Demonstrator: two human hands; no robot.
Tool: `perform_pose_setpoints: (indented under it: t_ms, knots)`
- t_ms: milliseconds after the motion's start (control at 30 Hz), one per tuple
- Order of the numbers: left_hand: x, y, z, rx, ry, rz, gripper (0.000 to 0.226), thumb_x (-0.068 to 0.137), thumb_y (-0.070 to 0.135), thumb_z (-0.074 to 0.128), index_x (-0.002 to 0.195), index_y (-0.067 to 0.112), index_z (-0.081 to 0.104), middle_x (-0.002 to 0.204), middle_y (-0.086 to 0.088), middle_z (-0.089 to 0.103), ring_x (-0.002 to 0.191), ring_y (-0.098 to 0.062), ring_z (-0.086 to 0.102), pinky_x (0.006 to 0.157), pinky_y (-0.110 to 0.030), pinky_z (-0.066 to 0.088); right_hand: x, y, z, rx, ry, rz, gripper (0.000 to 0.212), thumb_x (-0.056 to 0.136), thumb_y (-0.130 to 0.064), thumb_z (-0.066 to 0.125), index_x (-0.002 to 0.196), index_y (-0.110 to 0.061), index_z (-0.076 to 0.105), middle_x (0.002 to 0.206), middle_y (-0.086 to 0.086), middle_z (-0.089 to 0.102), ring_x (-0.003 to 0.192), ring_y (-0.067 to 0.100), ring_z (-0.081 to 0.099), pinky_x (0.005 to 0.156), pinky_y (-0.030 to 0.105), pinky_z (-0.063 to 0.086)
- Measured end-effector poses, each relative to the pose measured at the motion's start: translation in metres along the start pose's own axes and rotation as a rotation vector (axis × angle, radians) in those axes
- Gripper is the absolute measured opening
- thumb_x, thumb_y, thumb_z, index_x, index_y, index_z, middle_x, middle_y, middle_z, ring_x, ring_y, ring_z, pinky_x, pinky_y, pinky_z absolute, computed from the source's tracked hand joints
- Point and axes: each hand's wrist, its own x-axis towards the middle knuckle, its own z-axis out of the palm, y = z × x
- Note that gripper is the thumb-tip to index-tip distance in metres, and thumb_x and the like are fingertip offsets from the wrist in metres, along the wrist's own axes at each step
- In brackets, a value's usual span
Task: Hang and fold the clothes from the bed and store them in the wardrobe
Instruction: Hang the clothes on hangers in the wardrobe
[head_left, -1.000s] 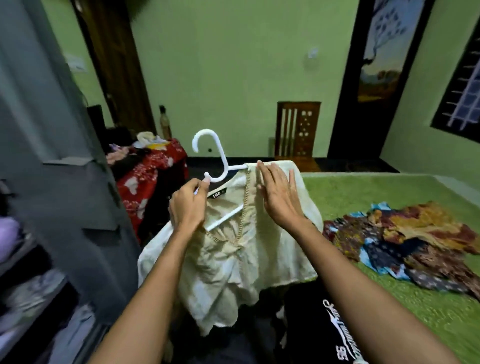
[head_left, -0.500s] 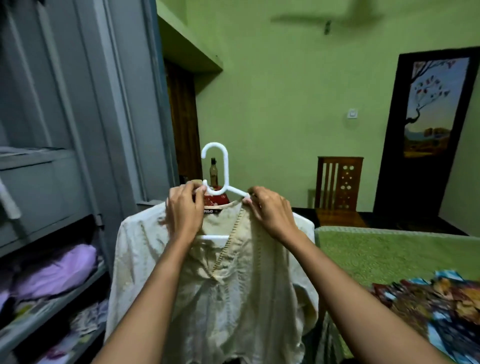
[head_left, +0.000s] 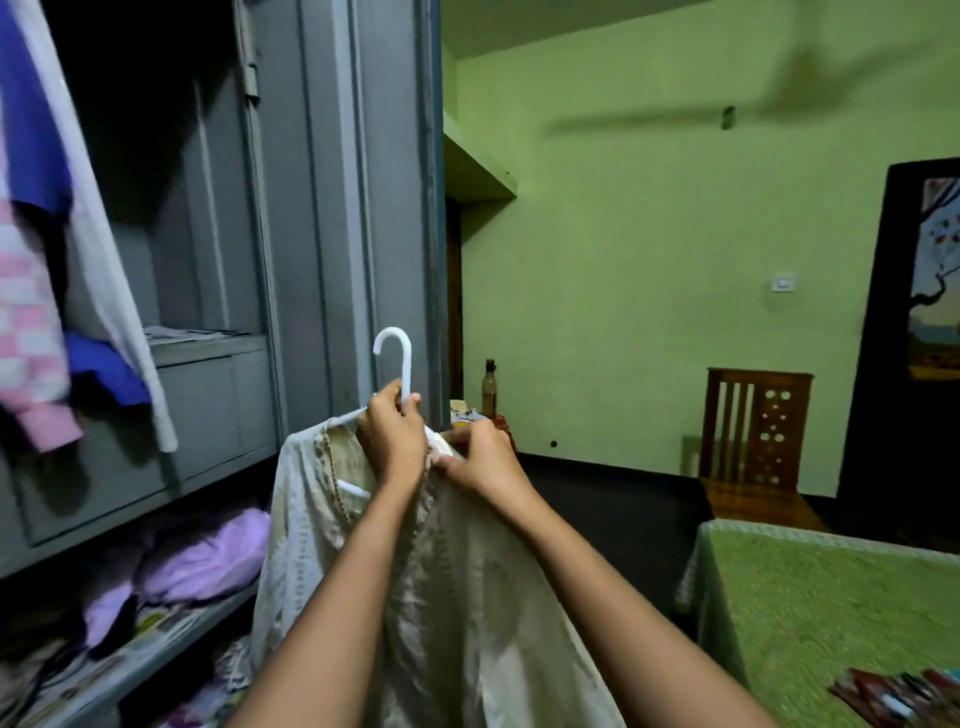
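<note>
Room: green walls (head_left: 623, 291) stood behind and to the right of the grey wardrobe (head_left: 332, 208), whose inside was open to view.
Left: the left hand (head_left: 392, 441) was curled tight round the neck of the white hanger (head_left: 399, 358), just under its hook, in front of the wardrobe's right edge.
Right: the right hand (head_left: 480, 460) had its fingers bent and pinched the cloth of the cream shirt (head_left: 447, 597) at the hanger's shoulder, just beside the left hand.
Hook: the hanger stood upright, its hook opening towards the wardrobe; part of its lower bar showed through the shirt's neck.
Cloth: the shirt sat on the hanger and hung down between the two forearms, outside the wardrobe and in front of its lower shelves.
Rail: a blue garment (head_left: 31, 130), a pink and white checked one (head_left: 26, 338) and a white one (head_left: 111, 291) hung inside the wardrobe's upper left part.
Shelf: purple folded clothes (head_left: 208, 556) lay on a lower shelf of the wardrobe, beside the shirt's hem.
Bedside: the bed (head_left: 831, 613), under a green cover, stood well to the right of the wardrobe, with blurred patterned clothes (head_left: 904, 696) on it.
Far wall: a brown bottle (head_left: 489, 387) stood just right of the wardrobe's edge; a wooden chair (head_left: 756, 431) stood further right.
</note>
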Motion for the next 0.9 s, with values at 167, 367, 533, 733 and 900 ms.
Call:
perform_pose_setpoints:
  t_ms: [167, 367, 533, 733, 900]
  knots:
    - [0.043, 0.008, -0.022, 0.017, 0.108, 0.105, 0.015, 0.089, 0.007, 0.055, 0.086, -0.001, 0.067, 0.085, -0.026, 0.066, 0.079, -0.041, 0.057, 0.057, -0.026, 0.020, -0.005, -0.024, -0.013, 0.096, -0.161, -0.051, 0.025, 0.089, -0.019, 0.062, 0.108, -0.003, 0.068, 0.099, 0.012, 0.070, 0.088, 0.021, 0.066, 0.080, 0.036, 0.054]
    - [0.091, 0.027, -0.037, 0.038, 0.183, 0.180, 0.019, 0.091, 0.012, 0.052, 0.096, 0.003, 0.068, 0.093, -0.023, 0.068, 0.084, -0.040, 0.057, 0.063, -0.033, 0.033, -0.012, -0.055, -0.010, 0.200, 0.014, -0.186, 0.030, 0.091, -0.014, 0.058, 0.120, -0.010, 0.064, 0.110, 0.006, 0.069, 0.101, 0.017, 0.062, 0.070, 0.019, 0.039]
    - [0.119, 0.043, -0.052, 0.017, 0.206, 0.233, 0.018, 0.090, 0.010, 0.051, 0.085, 0.001, 0.065, 0.088, -0.021, 0.068, 0.083, -0.038, 0.056, 0.064, -0.034, 0.038, -0.005, -0.075, -0.003, 0.302, 0.240, -0.306, 0.034, 0.090, -0.009, 0.059, 0.123, -0.005, 0.061, 0.115, 0.009, 0.068, 0.108, 0.020, 0.062, 0.095, 0.023, 0.046]
    - [0.163, 0.059, -0.066, -0.141, 0.146, 0.217, 0.021, 0.092, 0.016, 0.049, 0.073, 0.012, 0.054, 0.071, -0.011, 0.054, 0.071, -0.026, 0.046, 0.063, -0.031, 0.035, 0.030, -0.115, 0.009, 0.192, 0.458, -0.441, 0.037, 0.091, -0.002, 0.052, 0.128, -0.004, 0.057, 0.114, 0.013, 0.067, 0.102, 0.023, 0.063, 0.087, 0.025, 0.049]
    - [0.200, 0.073, -0.090, -0.245, 0.121, 0.219, 0.020, 0.094, 0.020, 0.050, 0.098, 0.016, 0.069, 0.105, -0.008, 0.068, 0.102, -0.023, 0.059, 0.086, -0.026, 0.042, 0.088, -0.168, 0.014, 0.110, 0.525, -0.500, 0.025, 0.088, -0.004, 0.051, 0.107, -0.007, 0.066, 0.090, 0.012, 0.068, 0.085, 0.027, 0.062, 0.066, 0.032, 0.047]
